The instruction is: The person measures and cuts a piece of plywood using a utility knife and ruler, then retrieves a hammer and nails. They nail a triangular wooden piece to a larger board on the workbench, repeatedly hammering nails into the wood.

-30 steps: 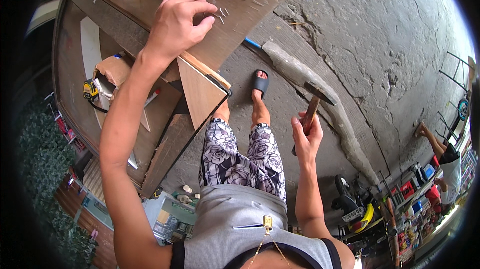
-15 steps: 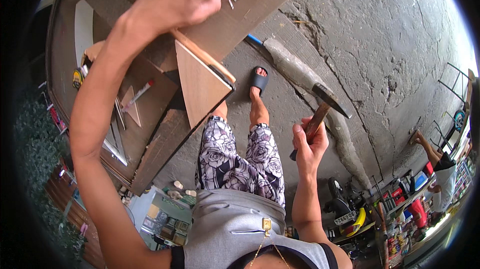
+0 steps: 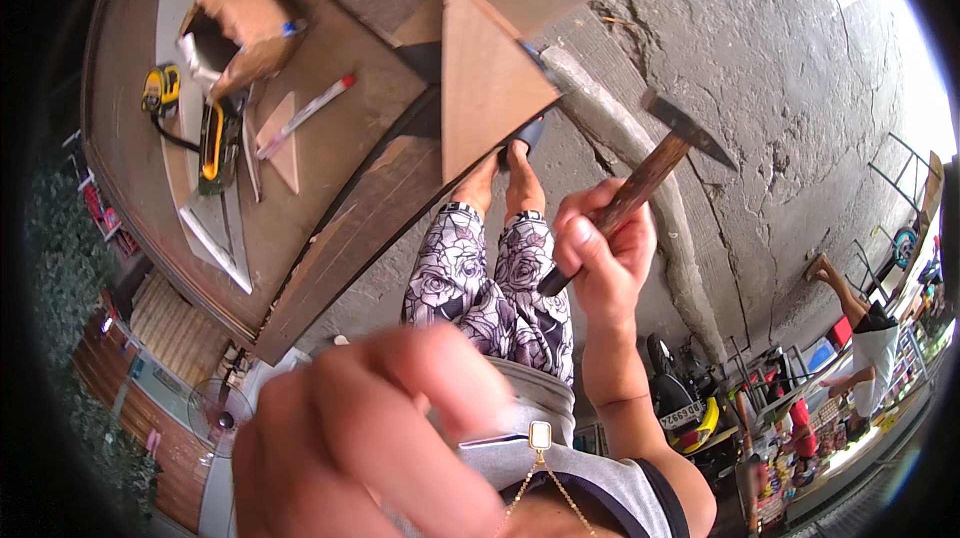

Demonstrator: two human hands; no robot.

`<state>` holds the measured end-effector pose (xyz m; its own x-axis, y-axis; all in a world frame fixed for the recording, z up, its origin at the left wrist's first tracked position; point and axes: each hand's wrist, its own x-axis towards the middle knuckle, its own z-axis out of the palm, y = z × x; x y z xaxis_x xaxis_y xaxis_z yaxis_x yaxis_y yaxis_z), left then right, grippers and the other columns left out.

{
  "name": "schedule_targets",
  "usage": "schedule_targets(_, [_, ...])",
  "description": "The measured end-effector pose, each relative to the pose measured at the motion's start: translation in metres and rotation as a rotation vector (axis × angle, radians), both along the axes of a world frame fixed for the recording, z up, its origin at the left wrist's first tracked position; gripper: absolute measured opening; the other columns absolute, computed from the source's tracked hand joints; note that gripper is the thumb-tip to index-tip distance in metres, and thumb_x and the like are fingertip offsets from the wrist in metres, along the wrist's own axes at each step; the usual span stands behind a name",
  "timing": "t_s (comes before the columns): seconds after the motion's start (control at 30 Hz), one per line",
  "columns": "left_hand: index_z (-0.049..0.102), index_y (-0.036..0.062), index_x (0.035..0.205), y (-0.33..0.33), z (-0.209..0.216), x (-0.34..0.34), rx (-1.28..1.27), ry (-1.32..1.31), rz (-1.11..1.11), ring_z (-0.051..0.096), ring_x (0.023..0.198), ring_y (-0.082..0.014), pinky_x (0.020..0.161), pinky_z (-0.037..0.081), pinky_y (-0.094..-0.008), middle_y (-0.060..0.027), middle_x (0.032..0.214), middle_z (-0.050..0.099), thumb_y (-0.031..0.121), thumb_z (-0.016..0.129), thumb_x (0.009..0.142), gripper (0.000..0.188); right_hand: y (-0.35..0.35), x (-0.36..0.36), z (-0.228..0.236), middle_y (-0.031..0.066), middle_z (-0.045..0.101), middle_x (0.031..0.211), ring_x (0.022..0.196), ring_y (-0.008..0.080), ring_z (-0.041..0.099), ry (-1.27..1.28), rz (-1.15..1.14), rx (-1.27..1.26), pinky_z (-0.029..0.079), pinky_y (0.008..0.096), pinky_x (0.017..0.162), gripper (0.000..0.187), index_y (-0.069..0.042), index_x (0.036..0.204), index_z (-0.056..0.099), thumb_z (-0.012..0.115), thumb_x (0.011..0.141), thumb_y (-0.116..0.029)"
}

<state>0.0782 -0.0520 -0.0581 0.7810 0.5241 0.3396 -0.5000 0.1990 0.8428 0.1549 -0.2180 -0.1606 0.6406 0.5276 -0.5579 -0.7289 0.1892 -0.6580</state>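
My right hand [image 3: 612,253] is wrapped round the wooden handle of a hammer [image 3: 648,173], its steel head raised to the upper right over the floor. Close below the view, my left hand [image 3: 370,428] hangs large and blurred in front of my chest, fingers curled in. Whatever it may hold is hidden. Beyond it, a pale triangular wood piece [image 3: 490,88] lies at the corner of a brown wooden panel structure [image 3: 360,248]. Neither hand touches the wood.
On the panel at left lie an open cardboard box [image 3: 262,43], a yellow tape measure [image 3: 160,90], a yellow-and-black hand tool [image 3: 215,146] and a red-capped marker [image 3: 308,116]. A motorcycle [image 3: 685,403] stands at lower right. Another person [image 3: 872,358] is at far right.
My left hand has come back from the panel toward my chest. The right hand has lifted the hammer slightly. The view has shifted, showing more of the box and tools.
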Motion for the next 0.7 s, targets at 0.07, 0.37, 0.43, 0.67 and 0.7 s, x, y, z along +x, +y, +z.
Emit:
schedule_targets(0.07, [0.062, 0.0120, 0.090, -0.003, 0.013, 0.012, 0.004, -0.075, 0.025, 0.053, 0.077, -0.0172, 0.062, 0.034, -0.0376, 0.0037, 0.097, 0.064, 0.020, 0.070, 0.084, 0.013, 0.006, 0.006, -0.007, 0.0089, 0.060, 0.082, 0.055, 0.0074, 0.048, -0.074, -0.006, 0.012, 0.039, 0.0218, 0.049, 0.027, -0.002, 0.102, 0.047, 0.070, 0.087, -0.003])
schedule_targets(0.37, [0.058, 0.0128, 0.074, 0.009, 0.024, 0.001, -0.089, 0.072, 0.071, 0.050, 0.069, -0.0109, 0.060, 0.029, -0.0359, 0.0094, 0.079, 0.058, 0.008, 0.071, 0.078, 0.014, 0.045, 0.037, -0.028, 0.0039, 0.059, 0.082, 0.056, 0.0045, 0.049, -0.437, -0.004, -0.250, 0.039, 0.0201, 0.049, 0.028, -0.002, 0.099, 0.051, 0.075, 0.086, -0.008])
schedule_targets(0.43, [0.059, 0.0127, 0.075, 0.015, 0.022, -0.012, -0.063, 0.098, 0.074, 0.052, 0.070, -0.0106, 0.060, 0.030, -0.0364, 0.0104, 0.083, 0.059, 0.009, 0.070, 0.079, 0.012, 0.056, 0.038, -0.038, 0.0012, 0.057, 0.079, 0.057, 0.0030, 0.048, -0.549, 0.054, -0.322, 0.038, 0.0193, 0.050, 0.030, -0.003, 0.097, 0.053, 0.078, 0.085, -0.011])
schedule_targets(0.67, [0.049, 0.0131, 0.070, 0.062, -0.074, -0.043, 0.324, 0.246, 0.052, 0.048, 0.070, -0.0179, 0.065, 0.038, -0.0392, -0.0006, 0.072, 0.052, 0.005, 0.056, 0.077, 0.013, 0.096, 0.039, -0.059, -0.0045, 0.048, 0.070, 0.055, 0.0013, 0.041, -0.770, 0.259, -0.586, 0.033, 0.0176, 0.049, 0.048, -0.002, 0.099, 0.052, 0.088, 0.075, -0.023])
schedule_targets(0.7, [0.052, 0.0098, 0.076, 0.061, -0.088, -0.048, 0.355, 0.324, 0.139, 0.049, 0.075, -0.0177, 0.069, 0.040, -0.0370, -0.0028, 0.078, 0.054, 0.004, 0.057, 0.079, 0.009, 0.101, 0.039, -0.065, -0.0009, 0.047, 0.076, 0.061, 0.0057, 0.043, -0.735, 0.289, -0.607, 0.038, 0.0218, 0.053, 0.057, 0.000, 0.100, 0.052, 0.091, 0.071, -0.030])
